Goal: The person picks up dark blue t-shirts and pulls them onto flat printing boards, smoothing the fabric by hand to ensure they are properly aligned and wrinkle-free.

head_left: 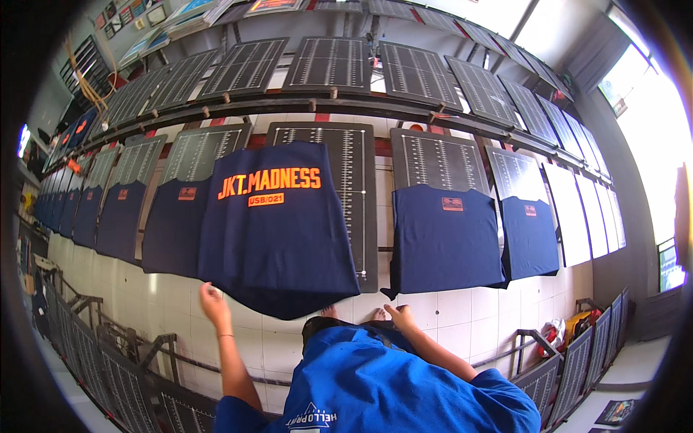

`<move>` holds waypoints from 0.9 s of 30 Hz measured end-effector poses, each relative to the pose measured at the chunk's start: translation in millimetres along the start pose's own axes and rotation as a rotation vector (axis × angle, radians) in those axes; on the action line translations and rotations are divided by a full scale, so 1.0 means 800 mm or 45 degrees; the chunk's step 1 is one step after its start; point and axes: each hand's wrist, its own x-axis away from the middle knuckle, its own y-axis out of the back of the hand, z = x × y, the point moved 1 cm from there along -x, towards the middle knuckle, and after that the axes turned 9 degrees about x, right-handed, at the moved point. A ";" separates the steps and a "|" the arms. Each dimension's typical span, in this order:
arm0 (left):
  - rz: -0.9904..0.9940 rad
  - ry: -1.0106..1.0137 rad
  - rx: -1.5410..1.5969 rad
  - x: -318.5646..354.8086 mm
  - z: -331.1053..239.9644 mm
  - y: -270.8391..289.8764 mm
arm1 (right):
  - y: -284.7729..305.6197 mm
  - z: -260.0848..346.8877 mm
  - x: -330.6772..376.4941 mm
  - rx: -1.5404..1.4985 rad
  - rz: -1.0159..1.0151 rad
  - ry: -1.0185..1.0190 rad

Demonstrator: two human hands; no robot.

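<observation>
Head view: two hands, one large-lettered navy shirt.

By the person's left fingers lies matt cloth; beyond them, smooth boards; below, glossy tiles.

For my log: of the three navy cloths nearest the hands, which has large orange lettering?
The middle cloth, its corner at the left hand; the left cloth and right cloth show only small prints up top.
</observation>
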 end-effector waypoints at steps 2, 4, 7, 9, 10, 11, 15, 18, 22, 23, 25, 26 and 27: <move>0.298 0.098 0.396 0.027 -0.137 -0.056 | -0.017 -0.009 -0.013 0.198 -0.699 -0.045; 0.622 -0.043 0.591 0.053 -0.268 -0.098 | -0.013 0.008 -0.028 -0.007 -0.492 -0.105; 0.993 -0.081 0.977 0.087 -0.376 -0.173 | -0.014 0.020 -0.025 0.148 -0.329 0.023; 1.172 -0.148 0.965 0.095 -0.424 -0.217 | -0.020 -0.006 -0.039 0.187 -0.365 0.139; 1.234 -0.092 1.022 0.100 -0.432 -0.245 | -0.021 -0.018 -0.048 0.192 -0.348 0.262; 1.287 -0.027 1.069 0.105 -0.433 -0.267 | -0.008 -0.011 -0.039 0.201 -0.320 0.393; 1.283 0.108 1.240 0.149 -0.464 -0.309 | 0.148 0.036 0.068 0.039 0.362 0.837; 1.318 0.123 1.277 0.176 -0.517 -0.314 | 0.262 0.011 0.089 -0.779 0.221 0.849; 1.711 0.140 1.402 0.271 -0.598 -0.381 | 0.446 0.006 0.115 -1.818 0.497 1.287; 1.879 0.137 1.434 0.307 -0.625 -0.395 | 0.485 0.015 0.134 -1.824 0.594 1.420; 2.198 0.178 1.421 0.380 -0.671 -0.401 | 0.530 0.019 0.168 -1.862 0.413 1.505; 2.366 0.212 1.398 0.420 -0.695 -0.393 | 0.548 0.002 0.181 -1.872 0.296 1.561; 2.506 0.259 1.381 0.453 -0.710 -0.381 | 0.561 -0.018 0.191 -1.884 0.167 1.626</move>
